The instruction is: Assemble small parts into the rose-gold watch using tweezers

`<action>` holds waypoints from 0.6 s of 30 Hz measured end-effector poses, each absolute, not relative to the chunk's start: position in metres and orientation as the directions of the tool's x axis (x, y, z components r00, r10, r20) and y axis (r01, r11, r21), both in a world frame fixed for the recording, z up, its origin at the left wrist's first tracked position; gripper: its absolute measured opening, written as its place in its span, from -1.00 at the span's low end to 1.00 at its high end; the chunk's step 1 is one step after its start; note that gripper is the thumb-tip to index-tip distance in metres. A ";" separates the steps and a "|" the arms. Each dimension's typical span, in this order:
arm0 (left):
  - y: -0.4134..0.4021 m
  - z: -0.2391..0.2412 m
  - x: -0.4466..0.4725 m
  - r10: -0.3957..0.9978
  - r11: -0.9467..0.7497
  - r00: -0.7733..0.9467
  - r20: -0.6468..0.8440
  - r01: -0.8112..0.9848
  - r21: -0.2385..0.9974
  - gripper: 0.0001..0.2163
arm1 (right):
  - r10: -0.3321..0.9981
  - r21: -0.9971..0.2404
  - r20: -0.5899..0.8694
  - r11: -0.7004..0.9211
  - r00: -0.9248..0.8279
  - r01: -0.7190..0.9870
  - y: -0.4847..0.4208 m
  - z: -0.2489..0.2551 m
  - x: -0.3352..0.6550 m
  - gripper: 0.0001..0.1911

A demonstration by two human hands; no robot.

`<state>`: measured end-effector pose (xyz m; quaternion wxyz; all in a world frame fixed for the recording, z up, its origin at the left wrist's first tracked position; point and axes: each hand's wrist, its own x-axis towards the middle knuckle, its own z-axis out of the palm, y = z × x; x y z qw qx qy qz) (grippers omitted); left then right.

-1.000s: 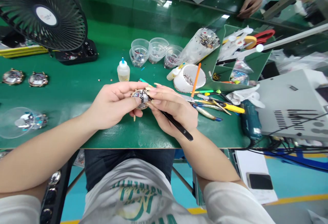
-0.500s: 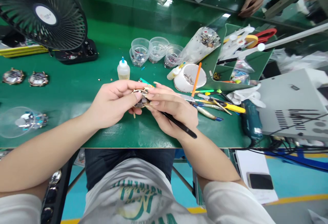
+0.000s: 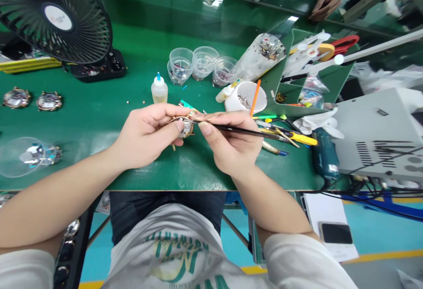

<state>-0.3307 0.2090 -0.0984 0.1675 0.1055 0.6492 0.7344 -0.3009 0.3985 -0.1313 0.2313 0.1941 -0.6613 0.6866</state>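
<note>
Between the thumb and fingers of my left hand (image 3: 145,135) is an open watch (image 3: 187,127), its round gold-toned case showing a pale, silvery inside. The left fingers cover much of its left side. My right hand (image 3: 236,148) is closed on slim black tweezers (image 3: 231,128). Their tips point left and reach the watch's right edge; whether they grip anything there I cannot tell. Just beyond the hands stands a small dropper bottle (image 3: 159,90) with a blue tip. Two more open watches (image 3: 17,98) lie apart at the far left.
Clear cups (image 3: 181,64) of small parts stand beyond the hands, near a white bowl (image 3: 246,97). Loose tools and a yellow-handled knife (image 3: 302,139) lie at right, before a green organizer (image 3: 342,79). A fan (image 3: 59,18) stands back left. Another person's hand (image 3: 325,6) rests at top right.
The tweezers have swung from slanting down across my right palm to lying nearly level, tips at the watch. My right fingers have drawn back, uncovering more of its face. My left hand stays put.
</note>
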 end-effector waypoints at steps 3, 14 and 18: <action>0.209 -0.098 -0.331 0.391 -0.111 -0.919 -0.058 -0.109 0.988 -0.77 | 0.059 -0.818 0.573 -0.025 -0.818 -0.575 0.398 -0.132 -0.301 -0.81; 0.206 -0.099 -0.332 0.397 -0.068 -0.912 -0.106 -0.144 0.987 -0.74 | 0.087 -0.801 0.598 0.101 -0.797 -0.590 0.398 -0.134 -0.299 -0.88; 0.205 -0.100 -0.332 0.394 -0.067 -0.912 -0.118 -0.157 0.985 -0.76 | 0.062 -0.787 0.617 0.069 -0.784 -0.614 0.398 -0.134 -0.299 -0.82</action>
